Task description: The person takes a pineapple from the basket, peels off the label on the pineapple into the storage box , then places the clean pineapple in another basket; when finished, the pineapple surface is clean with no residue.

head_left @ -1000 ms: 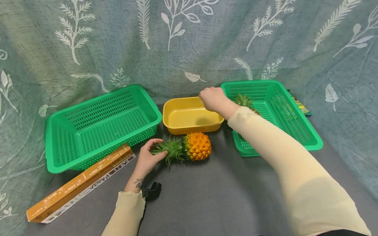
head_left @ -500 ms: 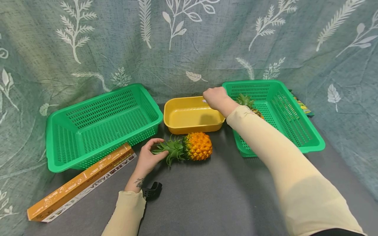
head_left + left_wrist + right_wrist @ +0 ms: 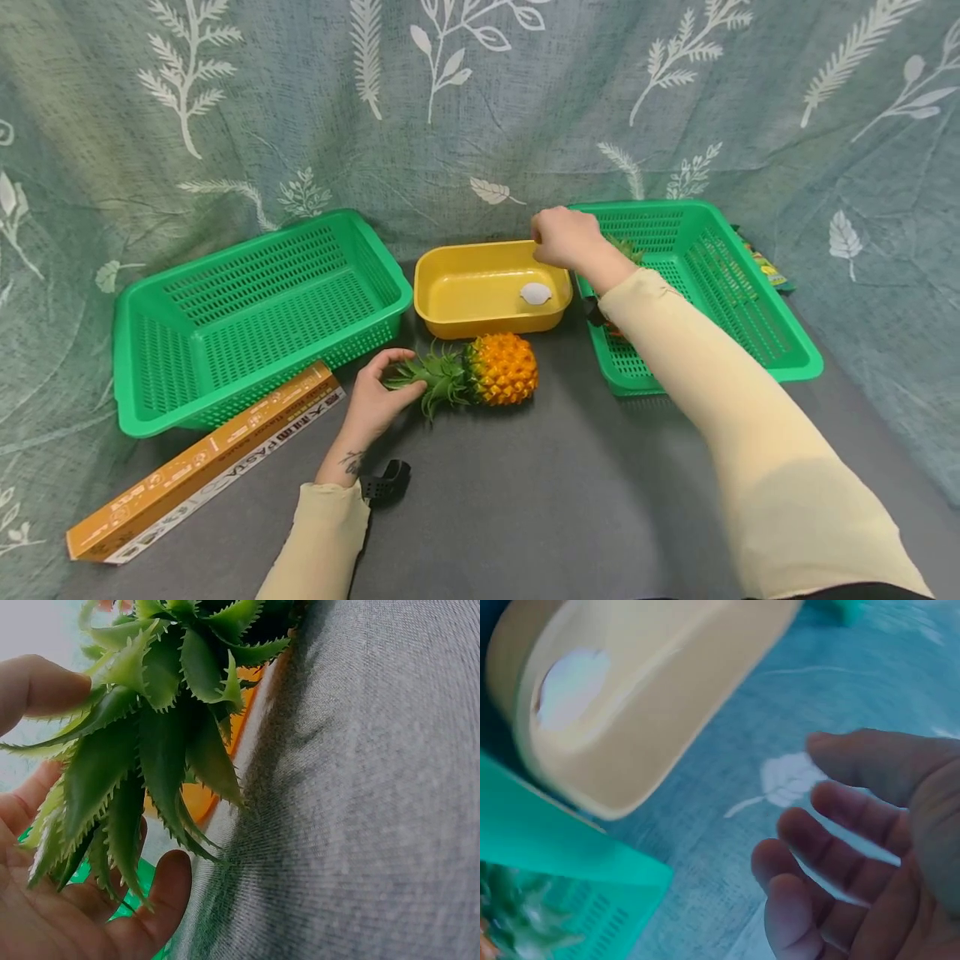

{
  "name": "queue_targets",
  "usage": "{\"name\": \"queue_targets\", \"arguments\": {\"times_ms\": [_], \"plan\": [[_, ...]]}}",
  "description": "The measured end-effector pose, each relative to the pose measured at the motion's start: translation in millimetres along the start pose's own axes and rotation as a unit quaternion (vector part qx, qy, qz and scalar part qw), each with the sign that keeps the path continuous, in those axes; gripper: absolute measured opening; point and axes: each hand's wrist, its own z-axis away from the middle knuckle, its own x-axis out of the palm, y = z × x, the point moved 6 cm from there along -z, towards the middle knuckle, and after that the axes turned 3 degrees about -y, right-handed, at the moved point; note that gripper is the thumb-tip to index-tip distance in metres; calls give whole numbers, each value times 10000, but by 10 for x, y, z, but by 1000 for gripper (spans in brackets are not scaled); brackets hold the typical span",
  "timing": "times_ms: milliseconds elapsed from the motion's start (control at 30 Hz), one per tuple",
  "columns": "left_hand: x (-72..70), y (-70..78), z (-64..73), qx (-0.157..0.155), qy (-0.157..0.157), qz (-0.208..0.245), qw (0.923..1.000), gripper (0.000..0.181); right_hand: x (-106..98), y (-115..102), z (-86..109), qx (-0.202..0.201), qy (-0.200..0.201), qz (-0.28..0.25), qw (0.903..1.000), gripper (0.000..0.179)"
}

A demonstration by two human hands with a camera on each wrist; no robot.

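Observation:
An orange pineapple (image 3: 501, 369) with a green crown lies on its side on the dark table. My left hand (image 3: 378, 396) holds the crown's tip; in the left wrist view thumb and fingers curl around the spiky leaves (image 3: 161, 742). Behind the fruit stands a yellow tub (image 3: 465, 296). A white oval thing with small pointed ends (image 3: 536, 293) lies in its right part; I cannot tell its kind. Over the tub's back right corner is my right hand (image 3: 566, 237). The right wrist view shows that hand's fingers (image 3: 802, 832) loosely bent, holding nothing.
Green baskets flank the tub, one at left (image 3: 270, 292) and one at right (image 3: 750, 292). Another pineapple (image 3: 624, 247) is in the right basket, partly behind my arm. An orange pasta box (image 3: 202, 467) leans toward the left basket. A patterned packet (image 3: 767, 265) lies beyond the right basket.
The white oval thing, mostly hidden by my right hand before, now lies in the tub, let go. My right hand has moved slightly right and back. My left hand and the pineapple stay put.

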Motion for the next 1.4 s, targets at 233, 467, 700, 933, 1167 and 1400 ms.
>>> {"name": "queue_targets", "arguments": {"times_ms": [233,467,700,933,1167,1400], "plan": [[-20,19,-21,-113,3,32,9999,38,-89,269,390,350,856,-2909,9523,36],[-5,19,-19,-136,-38,73,9999,39,69,401,822,409,1511,-4360,8862,34],[14,4,-28,-172,-101,148,9997,40,269,401,1267,88,2032,-5166,8317,31],[-7,-13,-6,-252,-91,-12,9996,40,565,322,1589,-113,2138,-5572,8023,28],[14,-11,-10,-220,-117,53,9997,39,804,350,1816,-35,2477,-5523,7959,27],[29,33,25,-459,-166,7,9988,40,926,327,1958,-2,3028,-5653,7673,32]]}}
